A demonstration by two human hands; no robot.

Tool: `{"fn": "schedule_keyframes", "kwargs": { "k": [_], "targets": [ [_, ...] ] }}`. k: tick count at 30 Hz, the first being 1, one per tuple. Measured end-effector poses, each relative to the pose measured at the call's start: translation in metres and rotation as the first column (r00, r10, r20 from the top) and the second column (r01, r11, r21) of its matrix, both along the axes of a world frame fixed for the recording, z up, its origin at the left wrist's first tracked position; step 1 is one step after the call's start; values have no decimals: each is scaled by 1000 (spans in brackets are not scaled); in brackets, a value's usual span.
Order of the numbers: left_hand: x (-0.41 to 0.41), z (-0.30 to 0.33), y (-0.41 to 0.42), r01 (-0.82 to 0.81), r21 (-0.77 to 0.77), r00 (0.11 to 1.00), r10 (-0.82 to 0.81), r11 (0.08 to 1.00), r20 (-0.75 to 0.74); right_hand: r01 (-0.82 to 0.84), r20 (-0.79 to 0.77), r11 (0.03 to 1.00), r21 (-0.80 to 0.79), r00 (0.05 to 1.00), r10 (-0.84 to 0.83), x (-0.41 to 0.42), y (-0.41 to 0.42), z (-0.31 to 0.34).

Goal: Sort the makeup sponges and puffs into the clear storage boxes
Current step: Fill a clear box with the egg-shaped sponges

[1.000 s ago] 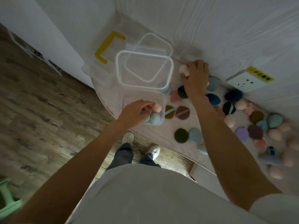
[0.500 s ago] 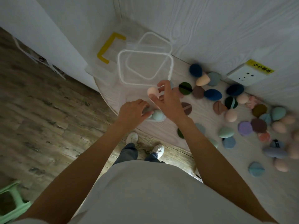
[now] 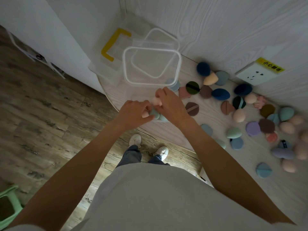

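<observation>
Pale wood-grain table (image 3: pixel 166 135) set over plank flooring, left hand (image 3: pixel 133 112) closed on one pink sponge (image 3: pixel 145 114), right hand (image 3: pixel 170 104) pinching another pink sponge (image 3: pixel 156 101) above two teal sponges (image 3: pixel 154 114), two clear boxes (image 3: pixel 150 64) stacked behind, loose puffs (image 3: pixel 192 87) scattered rightward.

The right hand (image 3: pixel 171 105) hides most of a pale pink egg-shaped sponge (image 3: pixel 156 101) and the mint sponges (image 3: pixel 155 115) beneath. Toward three o'clock, the pinkish sponges (image 3: pixel 301 147) blur at the edge; a green plastic stool (image 3: pixel 8 209) at eight o'clock is cut off.
</observation>
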State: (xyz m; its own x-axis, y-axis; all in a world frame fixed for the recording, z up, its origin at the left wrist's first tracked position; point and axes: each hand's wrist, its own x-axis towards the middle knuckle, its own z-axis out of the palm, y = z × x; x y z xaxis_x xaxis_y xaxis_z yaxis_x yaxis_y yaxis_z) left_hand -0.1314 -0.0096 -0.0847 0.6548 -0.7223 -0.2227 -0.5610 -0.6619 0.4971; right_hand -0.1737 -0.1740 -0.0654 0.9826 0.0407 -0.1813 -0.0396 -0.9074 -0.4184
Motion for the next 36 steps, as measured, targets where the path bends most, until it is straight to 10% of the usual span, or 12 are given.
{"fn": "schedule_keyframes", "kwargs": {
  "k": [11,21,27,36],
  "targets": [
    [-2,5,-9,-216,-50,976,215,975,-39,-8,-44,1000,-28,999,6,-2,-3,-3],
    [-10,6,-9,-107,-70,978,92,992,-189,39,42,995,94,998,-43,-13,-6,-8],
    [-17,2,-5,-16,-141,996,4,990,-86,272,222,943,190,924,-311,-57,-38,-1],
    [-23,-2,-11,-28,-160,998,20,987,-52,654,213,753,-79,749,-628,-167,-72,-8]
  ]
}}
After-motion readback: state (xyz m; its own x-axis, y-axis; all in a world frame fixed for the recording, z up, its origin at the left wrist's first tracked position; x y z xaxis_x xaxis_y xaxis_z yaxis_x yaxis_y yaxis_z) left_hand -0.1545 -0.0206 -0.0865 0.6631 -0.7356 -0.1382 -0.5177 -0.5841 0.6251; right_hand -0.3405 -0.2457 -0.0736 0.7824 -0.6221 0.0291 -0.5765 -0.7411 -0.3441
